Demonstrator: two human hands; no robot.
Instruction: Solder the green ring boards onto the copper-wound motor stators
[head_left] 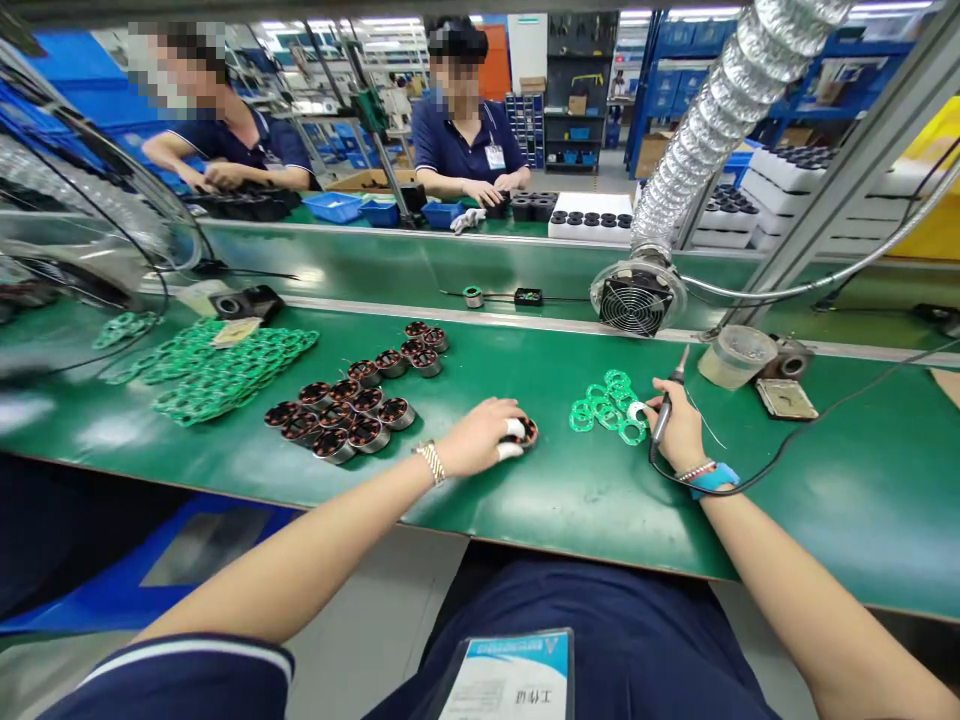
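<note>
My left hand (484, 438), with white finger covers, is closed around a copper-wound motor stator (531, 432) that rests on the green table. In my right hand (681, 425) is a soldering iron (661, 420), its tip pointing up and away from me. The right fingertips, one in a white cover, touch the edge of a small pile of green ring-shaped circuit boards (600, 408). Left of my left hand stand several more stators (367, 432) in rows, with thin wire ends sticking out.
A large stack of green ring boards (225, 370) lies at the left. A fan (637, 302) hangs under a silver duct (720, 130). Right of it are a plastic tub (736, 356) and a sponge tray (786, 398). The iron's cord crosses the right side. Two co-workers sit opposite.
</note>
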